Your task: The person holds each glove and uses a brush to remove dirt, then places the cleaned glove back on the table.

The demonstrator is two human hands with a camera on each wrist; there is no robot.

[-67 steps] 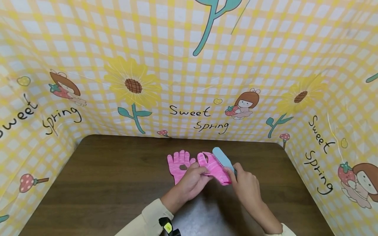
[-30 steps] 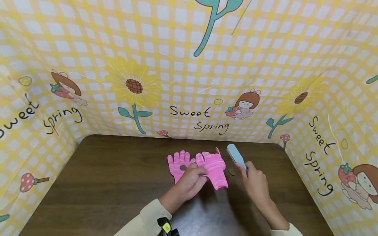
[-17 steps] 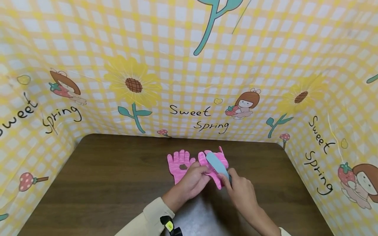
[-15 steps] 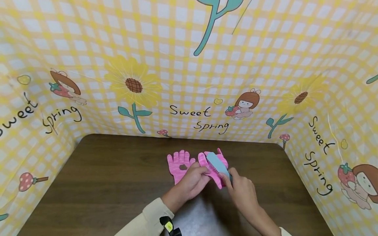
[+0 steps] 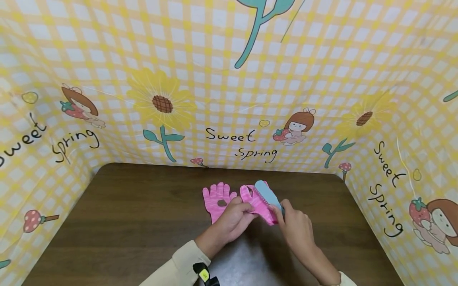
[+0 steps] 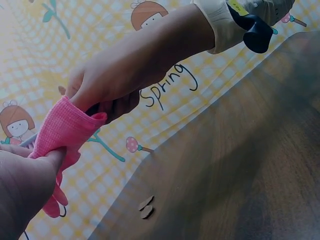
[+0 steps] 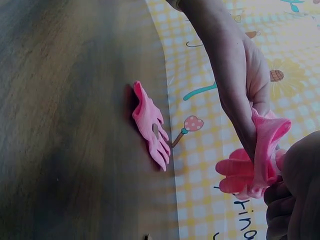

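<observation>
In the head view my left hand (image 5: 234, 222) pinches a pink knit glove (image 5: 258, 206) above the middle of the table. My right hand (image 5: 297, 228) grips a light blue brush (image 5: 267, 194) by its handle. The bristles face left and down against the glove's fabric. The right wrist view shows the held glove (image 7: 267, 145) bunched between both hands, with the brush hidden there. A second pink glove (image 5: 212, 194) lies flat to the left, fingers pointing away; a brown patch (image 5: 222, 203) sits on its palm.
Two small brown flat pieces (image 6: 146, 207) lie on the wooden table (image 5: 125, 222) in the left wrist view. A yellow checked cloth (image 5: 222, 95) with printed flowers hangs round the back and both sides.
A second ago the brush was off the glove, to its right. It came back onto the glove, then shifted slightly right. The left hand stays nearly still, and the flat glove has not moved.
</observation>
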